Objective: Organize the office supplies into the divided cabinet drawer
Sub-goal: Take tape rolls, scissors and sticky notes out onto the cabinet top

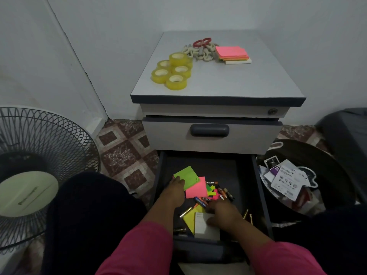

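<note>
The white package [286, 180] in the bin [325, 155] at right reads "ALKALINE"; other print is too blurred to read.

The drawer [246, 175] I reached into had a matt dark lining. The paper notes [195, 188] in it looked smooth and neon-bright, the tape rolls [172, 71] on the matt laminate cabinet top [228, 80] glossy yellowish plastic.

Single head view — looks forward-down, near open drawer [208, 167], cabinet top [218, 76] beyond.
</note>
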Demonstrator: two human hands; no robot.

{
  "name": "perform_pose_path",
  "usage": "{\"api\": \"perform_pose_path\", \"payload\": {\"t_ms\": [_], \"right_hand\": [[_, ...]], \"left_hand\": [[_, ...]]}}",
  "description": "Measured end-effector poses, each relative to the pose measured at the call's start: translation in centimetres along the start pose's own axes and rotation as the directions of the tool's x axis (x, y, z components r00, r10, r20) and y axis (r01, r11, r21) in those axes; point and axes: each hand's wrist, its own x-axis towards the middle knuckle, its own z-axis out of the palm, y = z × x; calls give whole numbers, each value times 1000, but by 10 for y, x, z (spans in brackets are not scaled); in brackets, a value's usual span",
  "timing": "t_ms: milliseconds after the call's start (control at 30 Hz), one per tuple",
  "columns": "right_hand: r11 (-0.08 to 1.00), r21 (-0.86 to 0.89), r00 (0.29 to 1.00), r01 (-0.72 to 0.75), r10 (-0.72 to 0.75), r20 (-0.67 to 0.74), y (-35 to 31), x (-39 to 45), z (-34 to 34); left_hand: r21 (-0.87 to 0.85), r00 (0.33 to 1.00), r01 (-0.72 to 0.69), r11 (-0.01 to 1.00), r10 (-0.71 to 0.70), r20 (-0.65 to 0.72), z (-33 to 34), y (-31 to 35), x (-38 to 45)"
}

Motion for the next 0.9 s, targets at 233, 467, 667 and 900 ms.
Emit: {"api": "perform_pose_path", "payload": {"t_ms": [233, 467, 667, 900], "right_hand": [[997, -64, 999, 42, -43, -25, -8, 3, 9], [997, 76, 999, 9, -6, -49, -5, 3, 6], [987, 143, 997, 70, -62, -54, -13, 2, 10], [995, 42, 995, 95, -93, -31, -12, 3, 16]], "left_hand": [[-47, 988, 15, 999, -22, -151, -2, 5, 7], [-143, 986, 36, 989, -59, -159, 1, 8, 10], [-273, 985, 4, 962, -51, -165, -6, 24, 12], [-95, 997, -47, 994, 41, -63, -3, 31, 14]]}}
